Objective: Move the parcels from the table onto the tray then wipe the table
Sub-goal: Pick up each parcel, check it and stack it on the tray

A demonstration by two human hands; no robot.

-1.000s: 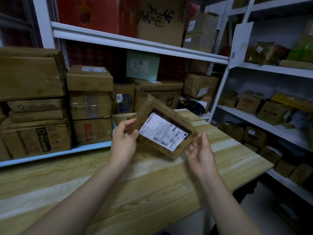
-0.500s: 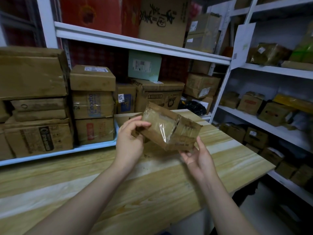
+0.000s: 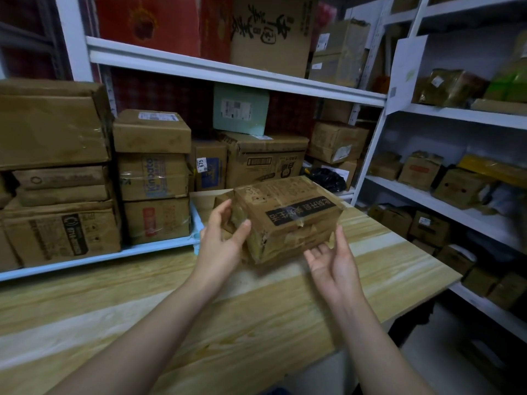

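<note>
Parcel (image 3: 285, 220) of taped cardboard sits between both hands above the counter (image 3: 256, 315), left hand (image 3: 221, 246) gripping its end, right hand (image 3: 332, 263) open underneath, fingertips touching; tray (image 3: 196, 223) placement and wiping look not yet done.

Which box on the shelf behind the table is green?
The pale green box with a white label, atop the large brown carton behind the held parcel; the rest are brown.

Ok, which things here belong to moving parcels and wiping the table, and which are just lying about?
Job: parcel, gripped by the left hand, right hand at its lower edge; wooden table; pale blue tray behind the left hand.
Lying about: shelved boxes; green box; black bag.
</note>
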